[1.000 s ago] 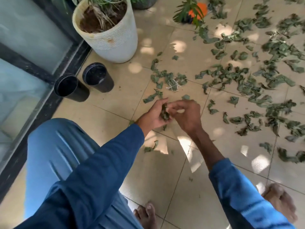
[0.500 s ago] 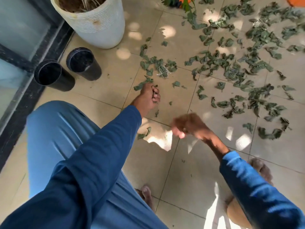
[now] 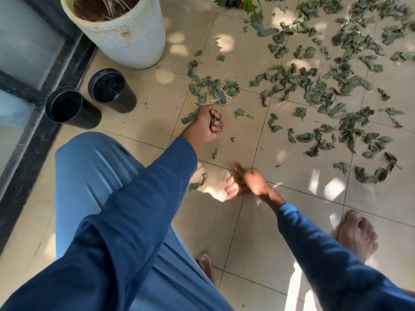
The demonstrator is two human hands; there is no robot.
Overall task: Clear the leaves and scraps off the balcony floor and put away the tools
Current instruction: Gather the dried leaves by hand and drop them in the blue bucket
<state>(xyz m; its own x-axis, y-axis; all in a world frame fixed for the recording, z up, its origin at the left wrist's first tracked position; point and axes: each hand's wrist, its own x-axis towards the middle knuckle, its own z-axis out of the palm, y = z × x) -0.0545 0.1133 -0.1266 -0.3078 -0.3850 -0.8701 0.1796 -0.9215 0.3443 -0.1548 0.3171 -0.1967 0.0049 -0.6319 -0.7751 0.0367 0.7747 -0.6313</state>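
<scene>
Head view: left hand (image 3: 203, 125) fisted tight around a wad of leaves (image 3: 212, 122). Right hand (image 3: 247, 182) blurred, grip unreadable. Loose leaves (image 3: 318, 88) litter the floor (image 3: 224, 221), mostly far right. Risk: an overfull fist sheds scraps when reaching for more.

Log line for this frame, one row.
left hand: grips leaf wad | right hand: blurred, grip unclear | scattered leaves: many uncollected

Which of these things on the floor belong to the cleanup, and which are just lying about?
Job: loose leaves; handful in the left hand; white string.
Lying about: white planter; black pot; second black pot.
</scene>
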